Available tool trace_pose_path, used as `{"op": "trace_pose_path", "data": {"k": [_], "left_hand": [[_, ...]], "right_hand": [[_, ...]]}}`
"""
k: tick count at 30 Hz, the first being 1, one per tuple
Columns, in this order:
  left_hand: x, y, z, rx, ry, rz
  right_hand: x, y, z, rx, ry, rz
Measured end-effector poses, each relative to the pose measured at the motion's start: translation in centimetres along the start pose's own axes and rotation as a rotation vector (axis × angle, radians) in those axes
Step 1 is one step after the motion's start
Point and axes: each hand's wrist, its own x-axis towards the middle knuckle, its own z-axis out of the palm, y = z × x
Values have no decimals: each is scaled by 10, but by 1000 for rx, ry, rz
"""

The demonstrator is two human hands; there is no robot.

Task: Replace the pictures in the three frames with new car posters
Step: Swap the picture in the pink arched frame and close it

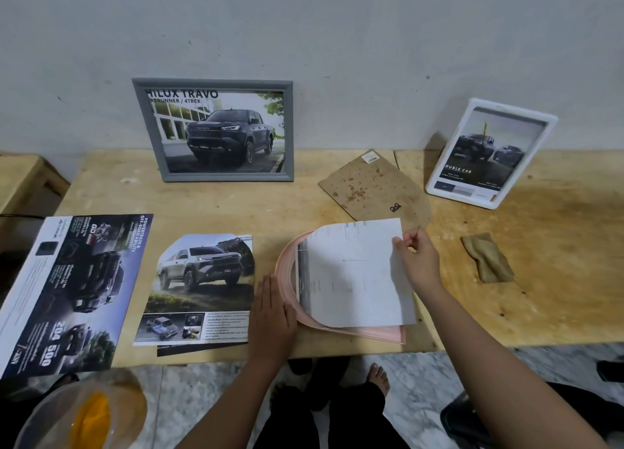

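Observation:
A pink arch-shaped frame (287, 273) lies flat near the table's front edge. Over it sits a white sheet (354, 276), printed side mostly down. My right hand (417, 259) pinches that sheet's upper right corner. My left hand (271, 310) presses flat on the frame's left edge, fingers straight. Left of it lies a car poster (202, 286) cut to an arch at the top. A grey frame (216, 129) with a Hilux poster leans on the wall. A white frame (489, 153) with a double-cab poster stands at the right.
A brown arch-shaped backing board (371, 185) lies behind the pink frame. A large car brochure (67, 293) hangs over the table's left front. A tan cloth (488, 258) lies at the right. A plastic container (81, 411) sits below left; my bare feet are under the wooden table (540, 296).

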Motion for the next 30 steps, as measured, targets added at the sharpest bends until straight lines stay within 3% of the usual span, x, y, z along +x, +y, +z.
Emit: {"op": "trace_pose_path", "data": {"k": [7,20,30], "left_hand": [[0,1,-2,-40,8,1],[2,1,-1,-57,6,-1],[6,11,-12,23,-34,-39]], "right_hand": [[6,7,-7,54,102,116],[0,7,-21,437,87,331],[31,-14,-36,620,-142,489]]}}
